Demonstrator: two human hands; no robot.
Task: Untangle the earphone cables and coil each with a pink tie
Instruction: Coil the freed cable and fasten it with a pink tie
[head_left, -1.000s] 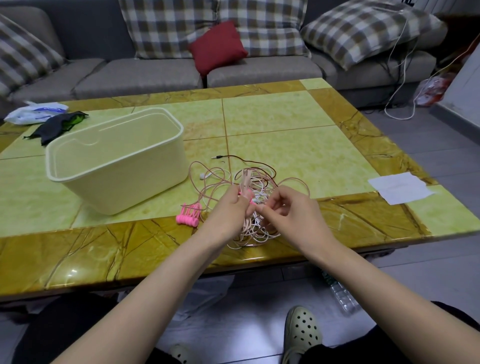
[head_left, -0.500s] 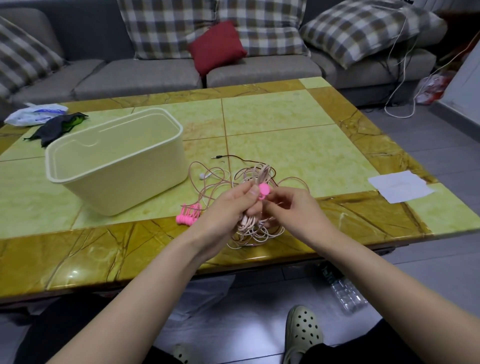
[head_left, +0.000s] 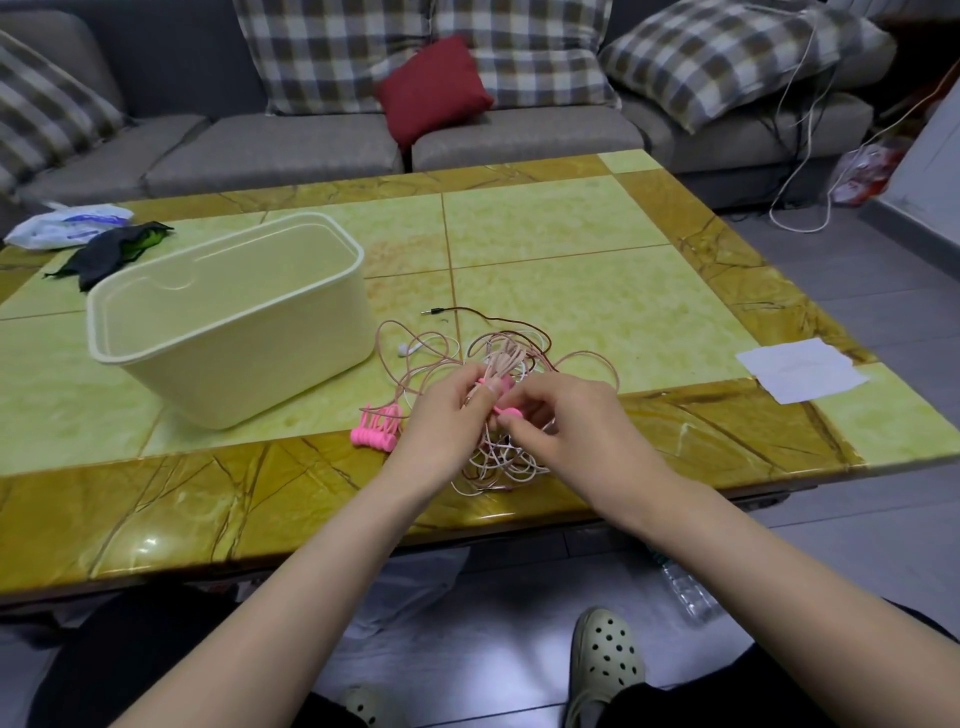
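Observation:
A tangle of pale pink, white and dark earphone cables (head_left: 498, 457) lies near the table's front edge. Above it stands a folded bundle of pink cable (head_left: 506, 358), which my left hand (head_left: 447, 410) grips at its base. A pink tie (head_left: 506, 412) is wrapped at that spot, and my right hand (head_left: 566, 421) pinches its end. A bunch of spare pink ties (head_left: 375, 431) lies on the table just left of my left hand. A dark cable with its jack plug (head_left: 431, 312) trails away from the tangle.
A cream plastic bin (head_left: 228, 322) stands left of the cables. A white paper (head_left: 800, 369) lies at the table's right edge; a dark cloth (head_left: 111, 252) and a plastic bag (head_left: 67, 226) lie far left. A sofa with cushions is behind.
The pink tie has come down from the bundle's top to between my hands, and my right hand has moved in close over it. The folded cable bundle now stands above my fingers.

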